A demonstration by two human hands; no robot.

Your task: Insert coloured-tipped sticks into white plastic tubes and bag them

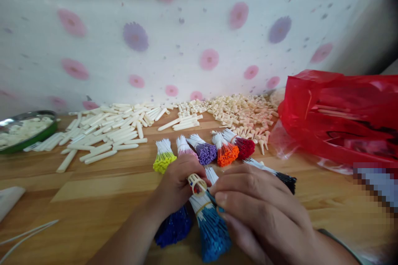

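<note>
My left hand [177, 182] is closed around a cream pen barrel [195, 183], its slotted open end facing me. Bits of red and blue show inside that end. My right hand [258, 203] pinches a thin white pen refill [203, 189], its front part at the barrel's mouth; the fingers mostly hide its teal rear end. Directly below lies a banded bundle of teal-ended refills [214, 232]. Beside it, partly behind my left wrist, is a dark blue bundle [173, 227]. Farther back are yellow [164, 157], purple [203, 151], orange [226, 151] and dark red [244, 145] bundles, plus a partly covered pink one.
Black-ended refills [280, 176] lie right of my right hand. Cream barrels [108, 132] spread at the back left, near a green-rimmed bowl [46, 130] of pale parts. Small cream parts [242, 112] are heaped at the back right, beside a red plastic bag [336, 112]. A flowered curtain hangs behind.
</note>
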